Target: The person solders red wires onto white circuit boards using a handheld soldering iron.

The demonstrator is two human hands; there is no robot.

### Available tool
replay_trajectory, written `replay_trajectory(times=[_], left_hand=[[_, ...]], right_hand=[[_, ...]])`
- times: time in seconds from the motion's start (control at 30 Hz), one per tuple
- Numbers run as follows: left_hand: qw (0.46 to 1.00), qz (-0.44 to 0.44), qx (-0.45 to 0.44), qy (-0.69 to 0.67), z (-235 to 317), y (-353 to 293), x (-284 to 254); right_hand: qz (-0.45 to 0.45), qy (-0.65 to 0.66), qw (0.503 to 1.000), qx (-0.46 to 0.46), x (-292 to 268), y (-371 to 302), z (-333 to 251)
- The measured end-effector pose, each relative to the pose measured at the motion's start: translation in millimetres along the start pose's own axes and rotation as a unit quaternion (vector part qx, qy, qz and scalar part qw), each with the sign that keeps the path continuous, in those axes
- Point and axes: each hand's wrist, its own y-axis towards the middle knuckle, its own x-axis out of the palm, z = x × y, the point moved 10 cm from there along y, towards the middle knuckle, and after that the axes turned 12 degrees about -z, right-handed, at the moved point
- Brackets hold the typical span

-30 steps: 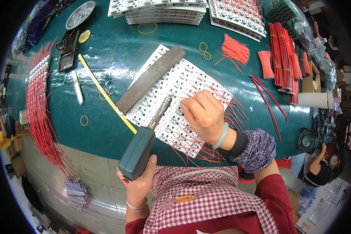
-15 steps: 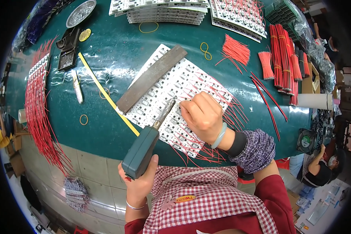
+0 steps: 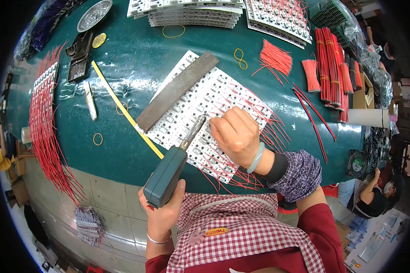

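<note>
Head view: left hand (image 3: pixel 166 211) wraps round green soldering gun (image 3: pixel 166 175), tip just beside right hand (image 3: pixel 237 136), whose fingers bunch together, anything pinched too small to tell; white circuit board (image 3: pixel 187 112) lies beneath right hand, ahead of left.

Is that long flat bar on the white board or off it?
On it: the brownish-grey bar lies slantwise across the white circuit board, covering part of it.
</note>
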Motion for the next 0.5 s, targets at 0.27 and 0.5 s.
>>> replay_trajectory(times=[0.27,0.5], left_hand=[[0.999,-0.019,0.014,0.029,7,2,3],[0.999,0.019,-0.034,0.010,-22,-14,-10]], right_hand=[[-0.008,0.007,1.000,-0.006,0,0,-1],[-0.011,0.004,1.000,-0.007,0,1,-1]])
